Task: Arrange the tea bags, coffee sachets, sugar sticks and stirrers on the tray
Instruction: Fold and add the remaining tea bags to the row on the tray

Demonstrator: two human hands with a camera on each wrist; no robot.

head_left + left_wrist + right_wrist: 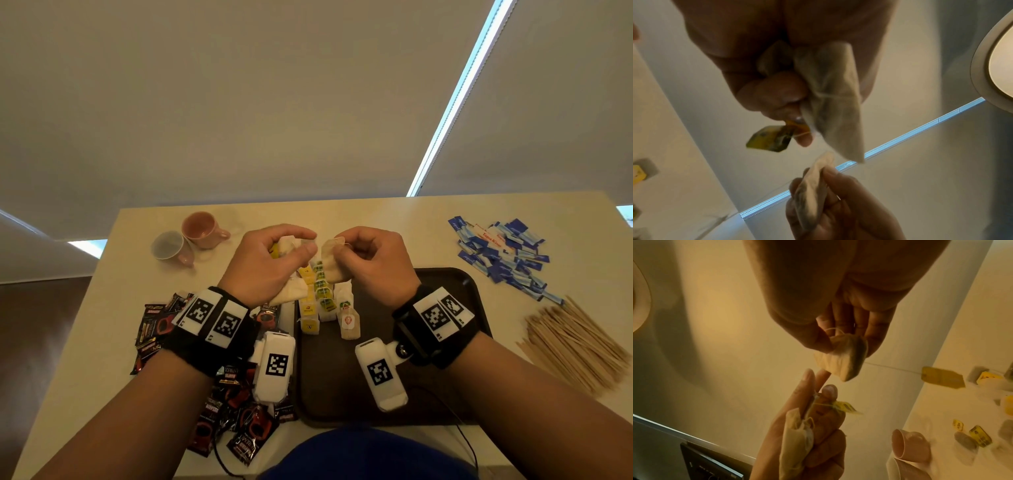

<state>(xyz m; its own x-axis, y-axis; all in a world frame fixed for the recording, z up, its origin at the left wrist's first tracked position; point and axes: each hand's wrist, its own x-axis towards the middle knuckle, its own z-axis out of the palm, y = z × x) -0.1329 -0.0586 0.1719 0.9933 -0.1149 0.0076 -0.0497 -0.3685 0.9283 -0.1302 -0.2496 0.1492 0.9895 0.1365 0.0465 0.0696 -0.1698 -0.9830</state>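
Observation:
Both hands hover over the far left end of the dark brown tray [445, 291]. My left hand [305, 244] pinches a pale tea bag [830, 97], and its yellow tag [768, 139] dangles below the fingers. Close beside it, my right hand [340, 248] pinches another tea bag [842, 360] by its top; a string runs from it to a yellow tag [941, 378]. Short rows of tea bags [320, 301] lie on the tray's left part. Red-black coffee sachets [154, 332] are heaped left of the tray, blue sugar sticks [500, 257] and wooden stirrers [575, 342] to its right.
Two pink cups [202, 229] lie on their sides at the table's far left. More coffee sachets [239, 428] spread along the near edge beside the tray. A black cable [466, 442] runs over the table's front edge. The tray's right half is bare.

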